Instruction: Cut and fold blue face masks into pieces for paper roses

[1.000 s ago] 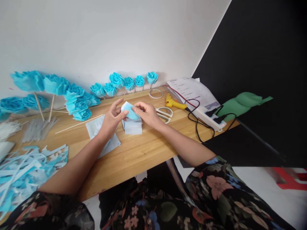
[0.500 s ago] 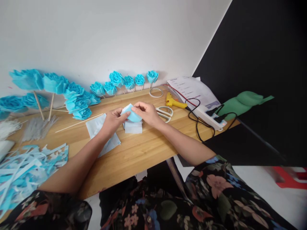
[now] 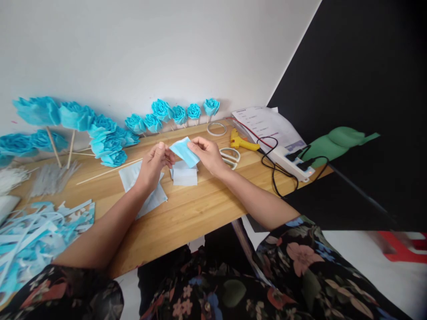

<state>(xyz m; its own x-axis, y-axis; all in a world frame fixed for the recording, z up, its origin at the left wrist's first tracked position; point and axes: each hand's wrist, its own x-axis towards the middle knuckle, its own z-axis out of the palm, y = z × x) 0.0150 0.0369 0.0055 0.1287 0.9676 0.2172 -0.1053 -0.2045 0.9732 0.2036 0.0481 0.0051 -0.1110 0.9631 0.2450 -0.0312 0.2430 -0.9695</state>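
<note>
My right hand (image 3: 207, 154) pinches a light blue piece of non-woven fabric (image 3: 184, 150) at its right edge, thumb on top. My left hand (image 3: 155, 163) hovers at the left side of that piece, with its thumb raised apart from the half-curled fingers and nothing visible between them. Whether its fingertips touch the fabric's edge I cannot tell. Below the held piece, small pale fabric pieces (image 3: 185, 177) lie on the wooden table (image 3: 200, 202). Larger pale blue sheets (image 3: 156, 200) lie flat, partly covered by my left hand and forearm.
Blue fabric flowers (image 3: 162, 110) on sticks stand along the wall. Fabric strips (image 3: 43, 240) are heaped at the left. To the right are scissors (image 3: 231, 155), a tape ring (image 3: 216, 129), a yellow glue gun (image 3: 243, 141), papers (image 3: 267, 124) and a power strip (image 3: 293, 163) with black cables.
My left hand has let go of the blue fabric and moved slightly left, its thumb lifting. The piece, still in my right hand, now shows flatter and more spread.
</note>
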